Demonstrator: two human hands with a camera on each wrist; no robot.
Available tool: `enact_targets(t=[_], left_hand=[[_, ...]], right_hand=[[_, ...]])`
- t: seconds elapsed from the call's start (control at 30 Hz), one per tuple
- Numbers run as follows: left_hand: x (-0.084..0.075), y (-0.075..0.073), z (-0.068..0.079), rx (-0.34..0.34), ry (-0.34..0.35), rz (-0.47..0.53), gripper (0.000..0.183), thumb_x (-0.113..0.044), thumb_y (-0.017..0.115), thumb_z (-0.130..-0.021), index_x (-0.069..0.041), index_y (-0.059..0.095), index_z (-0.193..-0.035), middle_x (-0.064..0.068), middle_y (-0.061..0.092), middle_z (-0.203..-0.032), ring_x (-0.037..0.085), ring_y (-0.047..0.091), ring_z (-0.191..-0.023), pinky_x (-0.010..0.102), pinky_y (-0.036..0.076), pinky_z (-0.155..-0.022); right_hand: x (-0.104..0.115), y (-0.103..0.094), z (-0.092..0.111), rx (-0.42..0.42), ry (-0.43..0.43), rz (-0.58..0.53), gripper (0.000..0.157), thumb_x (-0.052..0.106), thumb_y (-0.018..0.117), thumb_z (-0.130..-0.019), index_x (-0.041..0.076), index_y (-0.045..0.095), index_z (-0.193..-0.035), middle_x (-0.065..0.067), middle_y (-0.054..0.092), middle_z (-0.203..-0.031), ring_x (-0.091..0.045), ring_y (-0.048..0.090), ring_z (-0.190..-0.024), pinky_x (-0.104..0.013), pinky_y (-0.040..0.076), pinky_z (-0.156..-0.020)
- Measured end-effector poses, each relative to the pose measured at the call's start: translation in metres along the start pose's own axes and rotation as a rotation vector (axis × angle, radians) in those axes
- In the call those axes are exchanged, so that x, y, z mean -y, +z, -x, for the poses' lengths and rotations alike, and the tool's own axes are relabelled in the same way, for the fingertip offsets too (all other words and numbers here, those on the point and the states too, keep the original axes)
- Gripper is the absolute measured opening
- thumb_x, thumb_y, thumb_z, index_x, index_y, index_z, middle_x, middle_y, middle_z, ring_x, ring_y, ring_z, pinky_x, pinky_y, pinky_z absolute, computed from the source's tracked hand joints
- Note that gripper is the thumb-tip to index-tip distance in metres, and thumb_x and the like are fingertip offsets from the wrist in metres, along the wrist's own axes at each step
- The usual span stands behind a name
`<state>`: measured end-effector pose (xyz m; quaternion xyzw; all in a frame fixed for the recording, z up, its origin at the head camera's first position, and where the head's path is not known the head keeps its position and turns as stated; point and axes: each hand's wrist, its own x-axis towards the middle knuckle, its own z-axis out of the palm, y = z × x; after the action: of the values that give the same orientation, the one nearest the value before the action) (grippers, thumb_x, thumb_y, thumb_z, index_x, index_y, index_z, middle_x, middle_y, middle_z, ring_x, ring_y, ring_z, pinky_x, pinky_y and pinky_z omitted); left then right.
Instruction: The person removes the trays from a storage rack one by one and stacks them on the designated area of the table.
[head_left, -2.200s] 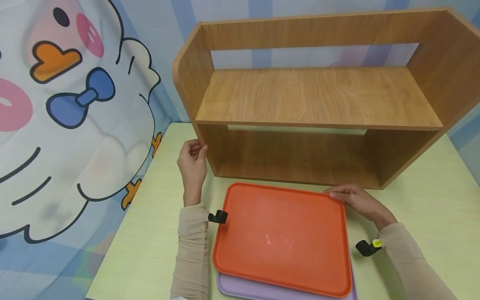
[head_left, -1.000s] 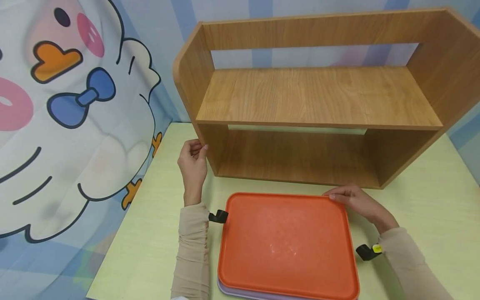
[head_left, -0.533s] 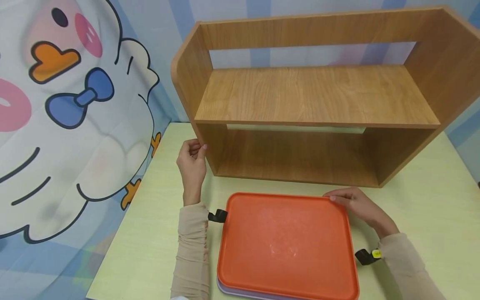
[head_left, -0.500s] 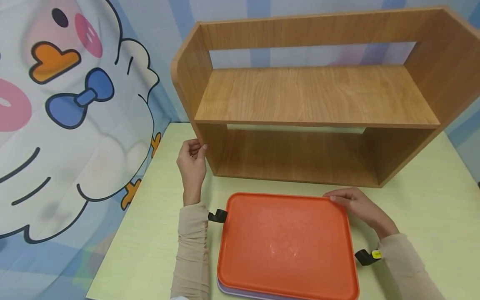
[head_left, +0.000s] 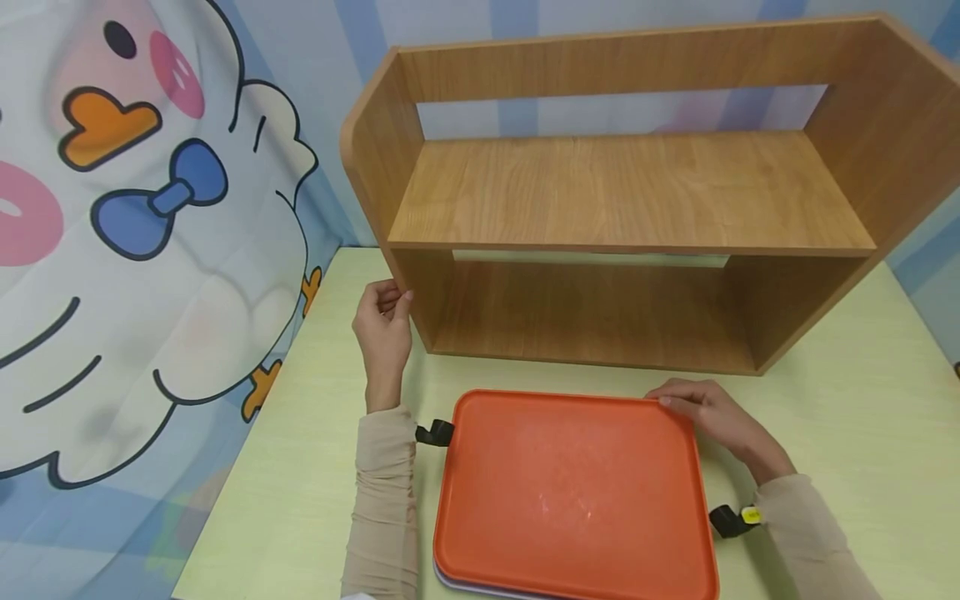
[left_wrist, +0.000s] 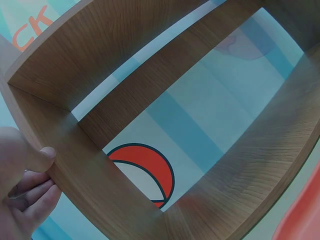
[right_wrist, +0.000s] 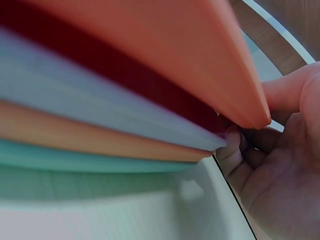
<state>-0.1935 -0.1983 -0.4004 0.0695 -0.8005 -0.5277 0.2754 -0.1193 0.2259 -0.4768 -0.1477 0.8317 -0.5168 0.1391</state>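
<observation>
My left hand (head_left: 384, 333) pinches the front edge of the left side panel of a wooden shelf (head_left: 630, 196), thumb on the inner face in the left wrist view. My right hand (head_left: 723, 421) grips the far right corner of an orange tray (head_left: 570, 492), thumb above and fingers beneath. This tray tops a stack. In the right wrist view its corner is raised, with a dark gap over a lavender tray (right_wrist: 100, 100). Below that lie a peach-orange tray (right_wrist: 100, 130) and a teal tray (right_wrist: 100, 162). From the head, only a thin lavender rim shows at the near side.
The two-level shelf stands just behind the trays on a pale yellow-green table (head_left: 847, 400). A cloth with a cartoon bird (head_left: 195, 317) hangs along the left. Black wrist cameras sit at both cuffs, the left one (head_left: 435, 432) close to the tray's side.
The orange tray has shifted toward me and slightly right, covering more of the lavender tray. My right hand has come slightly nearer with its corner. My left hand stays on the shelf panel.
</observation>
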Motion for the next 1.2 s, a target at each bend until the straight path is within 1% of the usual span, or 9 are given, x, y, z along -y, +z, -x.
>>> enact_targets(t=[0.1,0.43,0.63,0.77,1.07,1.2], left_hand=[[0.000,0.000,0.000,-0.001,0.001,-0.001,0.023,-0.011,0.064,-0.091,0.000,0.060,-0.111,0.013,0.063,-0.102,0.021,0.060,-0.090,0.033,0.053,-0.083],[0.002,0.001,0.000,-0.002,-0.009,-0.009,0.023,-0.011,0.064,-0.091,-0.001,0.060,-0.111,0.013,0.063,-0.101,0.021,0.060,-0.090,0.033,0.053,-0.083],[0.002,0.002,0.001,0.004,-0.021,-0.025,0.024,-0.013,0.063,-0.092,-0.002,0.060,-0.113,0.012,0.063,-0.103,0.020,0.060,-0.092,0.032,0.054,-0.084],[0.001,0.002,0.001,0.006,-0.020,-0.025,0.024,-0.013,0.063,-0.092,-0.002,0.060,-0.114,0.013,0.063,-0.104,0.021,0.061,-0.092,0.033,0.054,-0.085],[0.001,0.004,0.001,0.006,-0.008,-0.019,0.023,-0.013,0.063,-0.092,-0.002,0.060,-0.112,0.012,0.063,-0.103,0.020,0.060,-0.091,0.032,0.054,-0.084],[-0.001,0.006,0.001,0.001,0.013,-0.040,0.023,-0.012,0.062,-0.093,-0.001,0.059,-0.112,0.013,0.062,-0.104,0.022,0.060,-0.092,0.033,0.054,-0.085]], right_hand=[[0.000,0.001,-0.001,0.002,0.001,0.001,0.024,0.018,0.054,-0.098,0.006,0.069,-0.112,-0.008,0.067,-0.103,-0.009,0.059,-0.091,-0.021,0.048,-0.081],[-0.004,0.004,0.001,-0.001,0.046,-0.004,0.026,0.021,0.054,-0.097,0.007,0.069,-0.113,-0.009,0.067,-0.105,-0.010,0.059,-0.093,-0.022,0.047,-0.082],[-0.007,0.006,0.002,-0.002,0.011,-0.016,0.025,0.019,0.054,-0.097,0.005,0.068,-0.112,-0.009,0.067,-0.103,-0.009,0.059,-0.090,-0.022,0.048,-0.080],[-0.010,0.005,0.001,0.000,0.010,-0.021,0.025,0.020,0.054,-0.098,0.005,0.068,-0.111,-0.008,0.068,-0.101,-0.011,0.060,-0.089,-0.022,0.049,-0.079],[-0.011,0.003,0.000,0.008,0.029,0.008,0.024,0.022,0.054,-0.098,0.008,0.069,-0.111,-0.006,0.069,-0.102,-0.011,0.061,-0.090,-0.022,0.049,-0.081],[-0.007,0.000,-0.002,0.027,0.063,0.029,0.024,0.024,0.054,-0.097,0.012,0.069,-0.110,-0.005,0.069,-0.103,-0.012,0.060,-0.092,-0.025,0.048,-0.084]])
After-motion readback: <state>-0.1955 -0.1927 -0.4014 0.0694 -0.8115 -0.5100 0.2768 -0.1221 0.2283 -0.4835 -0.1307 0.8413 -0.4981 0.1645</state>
